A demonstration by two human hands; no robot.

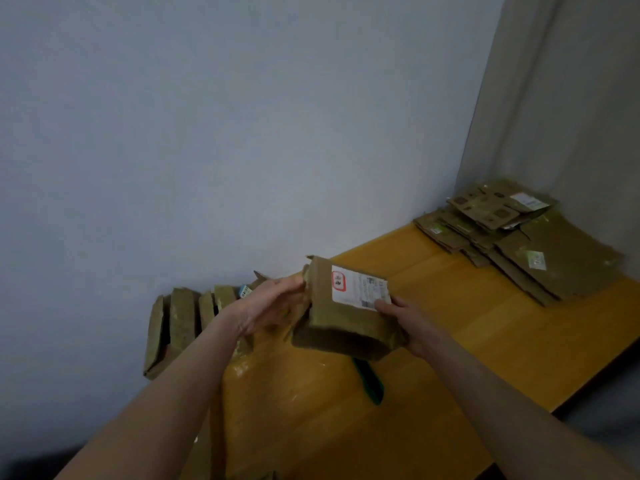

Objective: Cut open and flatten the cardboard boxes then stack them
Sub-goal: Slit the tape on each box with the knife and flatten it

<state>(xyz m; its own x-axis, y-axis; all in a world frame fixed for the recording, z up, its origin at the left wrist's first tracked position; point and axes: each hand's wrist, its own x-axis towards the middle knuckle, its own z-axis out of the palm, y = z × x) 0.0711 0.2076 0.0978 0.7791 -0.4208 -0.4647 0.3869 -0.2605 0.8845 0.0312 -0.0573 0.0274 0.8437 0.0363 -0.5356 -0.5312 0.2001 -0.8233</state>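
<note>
Holding: a small cardboard box is lifted in both hands above the worktop, close to its back edge and nearer its left end than its right.
Left hand: the left hand grips the box's left end, its fingers curled round a crumpled flap there.
Right hand: the right hand grips the box's right side, thumb on top at the corner of the label and the other fingers underneath, out of sight.
Box: brown and tilted, with its labelled face turned up and its dark open end facing the camera; it does not touch the worktop.
Label: a white shipping label with a red-bordered mark covers much of the upper face; the print is too blurred to read.
Flattened stack: a pile of flattened cardboard lies in the far right corner of the worktop, well apart from the held box, with smaller pieces on top of larger ones.
Waiting boxes: a row of standing boxes leans against the wall at the left end; whether they stand on the worktop or just beside it, I cannot tell.
Tool: a green-handled tool lies on the worktop under the box, partly hidden by it; its kind is unclear.
Right side: a pale curtain hangs behind the stack.
</note>
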